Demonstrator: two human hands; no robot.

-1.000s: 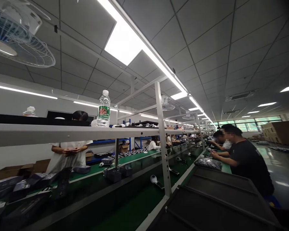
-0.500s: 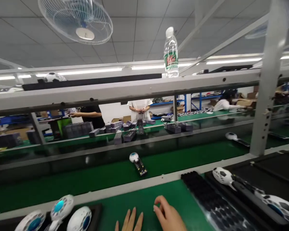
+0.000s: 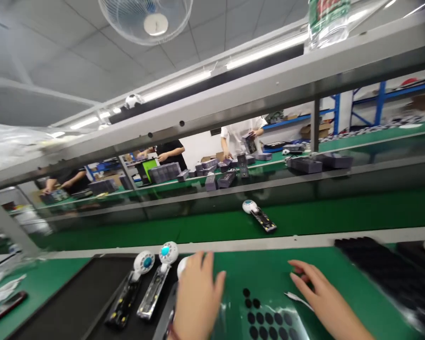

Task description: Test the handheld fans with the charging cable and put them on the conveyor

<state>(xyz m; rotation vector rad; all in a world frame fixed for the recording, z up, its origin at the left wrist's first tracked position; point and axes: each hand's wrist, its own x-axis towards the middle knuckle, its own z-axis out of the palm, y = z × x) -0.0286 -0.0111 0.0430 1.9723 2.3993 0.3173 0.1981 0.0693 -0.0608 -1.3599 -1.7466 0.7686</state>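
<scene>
My left hand (image 3: 198, 293), fingers stretched out, reaches over the right edge of a black tray (image 3: 102, 278). Beneath it a white round-headed device (image 3: 181, 267) is mostly hidden; I cannot tell whether the hand touches it. Left of it in the tray lie two small handheld fans, one with a clear handle (image 3: 155, 295) and one with a dark handle (image 3: 124, 302). My right hand (image 3: 318, 293) hovers over the green work surface, fingers loosely bent and apart, holding nothing. Close to it are a white cable tip (image 3: 297, 298) and a clear sheet of round black stickers (image 3: 269, 321).
Another fan with an exposed handle (image 3: 260, 217) lies on the green conveyor belt (image 3: 198, 224) behind a pale rail. Black padded strips (image 3: 371, 269) lie at right, a phone (image 3: 5, 309) at far left. A metal beam (image 3: 233, 104) crosses above; people work beyond among boxes (image 3: 166, 172).
The view has swung left and tilted. My left hand has moved left over the tray, away from my right hand. The sticker sheet and cable have come into view.
</scene>
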